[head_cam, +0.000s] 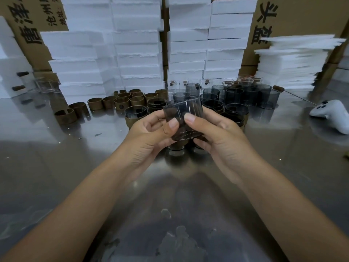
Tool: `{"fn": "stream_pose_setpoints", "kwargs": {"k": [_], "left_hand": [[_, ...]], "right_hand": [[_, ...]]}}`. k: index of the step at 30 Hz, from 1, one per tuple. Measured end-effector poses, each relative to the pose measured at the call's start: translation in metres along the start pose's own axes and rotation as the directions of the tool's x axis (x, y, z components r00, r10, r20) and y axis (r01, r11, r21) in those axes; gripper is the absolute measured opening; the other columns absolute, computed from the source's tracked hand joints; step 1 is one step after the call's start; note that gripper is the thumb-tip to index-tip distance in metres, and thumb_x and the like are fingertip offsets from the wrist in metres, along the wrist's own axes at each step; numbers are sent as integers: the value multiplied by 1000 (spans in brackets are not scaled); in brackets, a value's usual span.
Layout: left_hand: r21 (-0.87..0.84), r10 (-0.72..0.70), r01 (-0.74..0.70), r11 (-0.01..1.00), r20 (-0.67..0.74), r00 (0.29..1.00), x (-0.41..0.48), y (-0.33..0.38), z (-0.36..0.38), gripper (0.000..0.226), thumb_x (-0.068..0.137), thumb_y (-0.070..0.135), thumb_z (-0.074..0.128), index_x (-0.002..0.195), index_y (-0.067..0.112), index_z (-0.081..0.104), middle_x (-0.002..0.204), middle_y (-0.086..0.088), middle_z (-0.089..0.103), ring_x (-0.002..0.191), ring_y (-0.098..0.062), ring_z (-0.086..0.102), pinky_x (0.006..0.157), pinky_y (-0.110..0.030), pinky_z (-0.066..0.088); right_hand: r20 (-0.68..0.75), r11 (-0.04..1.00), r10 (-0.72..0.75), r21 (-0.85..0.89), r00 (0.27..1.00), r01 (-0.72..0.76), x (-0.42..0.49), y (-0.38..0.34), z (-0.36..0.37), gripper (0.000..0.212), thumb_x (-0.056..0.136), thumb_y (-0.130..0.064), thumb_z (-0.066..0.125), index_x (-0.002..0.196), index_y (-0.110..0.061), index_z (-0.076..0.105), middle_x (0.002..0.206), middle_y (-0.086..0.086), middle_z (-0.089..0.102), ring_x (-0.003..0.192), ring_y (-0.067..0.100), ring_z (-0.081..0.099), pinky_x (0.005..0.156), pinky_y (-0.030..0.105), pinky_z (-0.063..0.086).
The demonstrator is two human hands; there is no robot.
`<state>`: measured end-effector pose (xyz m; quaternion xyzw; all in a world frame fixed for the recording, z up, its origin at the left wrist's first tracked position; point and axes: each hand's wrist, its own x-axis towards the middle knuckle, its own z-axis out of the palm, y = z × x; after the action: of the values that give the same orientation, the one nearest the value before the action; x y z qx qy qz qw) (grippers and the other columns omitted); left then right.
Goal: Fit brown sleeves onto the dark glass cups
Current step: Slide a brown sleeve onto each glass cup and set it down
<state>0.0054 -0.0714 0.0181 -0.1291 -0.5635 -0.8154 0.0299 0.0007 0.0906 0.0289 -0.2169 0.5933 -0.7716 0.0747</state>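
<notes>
A dark glass cup (184,112) is held tilted above the steel table, between both hands. My left hand (149,137) grips its left side, thumb on the near wall. My right hand (215,135) grips its right side, thumb pressed on the front. No sleeve shows on the held cup. Loose brown sleeves (120,102) lie in a cluster to the left behind the hands. Bare dark cups (236,95) stand in rows to the right behind. Cups wearing sleeves (135,115) stand just behind my hands, partly hidden by them.
Stacks of white foam boxes (136,48) and cardboard cartons (302,14) wall off the back. A pile of foam sheets (290,61) sits at the right. A white controller (332,114) lies on the steel table (56,167) at far right. Clear glasses (43,83) stand back left.
</notes>
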Motion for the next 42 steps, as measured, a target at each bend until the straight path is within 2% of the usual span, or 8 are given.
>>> {"fn": "stream_pose_setpoints", "kwargs": {"k": [4,8,13,17,21,29,34,42], "left_hand": [[0,-9,9,1000,31,999,1,1,-1,84,42,43,92,114,10,66,113,-13,69,103,-26,67,81,-28,56],[-34,-23,26,999,61,998,1,3,-1,91,43,46,91,121,9,62,117,-14,68,107,-25,66,84,-27,55],[-89,-24,34,995,110,994,1,3,-1,84,41,46,91,114,12,66,112,-9,71,100,-19,69,79,-24,55],[-94,-49,60,994,123,991,3,2,-3,69,44,46,91,103,16,74,112,-9,71,103,-20,68,78,-24,56],[-99,-42,55,994,121,992,3,3,-3,65,45,46,90,101,15,75,111,-9,71,105,-21,67,79,-24,55],[95,-43,42,995,5,999,2,1,2,49,76,36,66,120,12,62,112,-6,71,104,-18,67,83,-24,54],[81,-22,21,996,10,1000,0,-2,4,46,65,36,76,104,13,66,104,-5,73,97,-16,69,75,-23,55],[53,-35,31,998,65,997,1,-2,0,54,59,50,79,103,19,74,111,-7,71,103,-18,67,84,-25,54]], "right_hand": [[-50,998,69,2,996,-69,3,1,-2,55,48,-51,74,101,-37,73,101,-16,73,98,-1,63,84,29,38],[-41,992,104,75,994,-100,4,0,-2,38,51,-51,71,88,-43,75,95,-16,73,89,-4,66,88,30,39],[-50,984,125,138,991,-117,4,-1,-2,48,51,-47,70,98,-36,71,98,-13,73,93,2,67,95,34,41],[-70,996,83,44,994,-80,3,0,2,60,54,-56,66,109,-33,68,103,-14,72,98,1,66,91,32,42],[-32,995,59,-74,998,-62,0,2,6,50,61,-66,57,94,-32,72,103,-11,74,101,1,66,92,34,43],[-208,998,-55,-16,977,53,1,2,8,41,66,-41,69,99,-17,69,89,-5,75,85,4,70,66,10,49],[-236,994,-80,-92,968,59,1,6,9,65,56,-42,75,116,-18,64,101,-3,73,91,4,69,68,10,48],[-116,998,-64,0,991,64,0,4,5,40,61,-42,71,96,-22,73,91,-7,75,86,1,68,67,11,49]]}}
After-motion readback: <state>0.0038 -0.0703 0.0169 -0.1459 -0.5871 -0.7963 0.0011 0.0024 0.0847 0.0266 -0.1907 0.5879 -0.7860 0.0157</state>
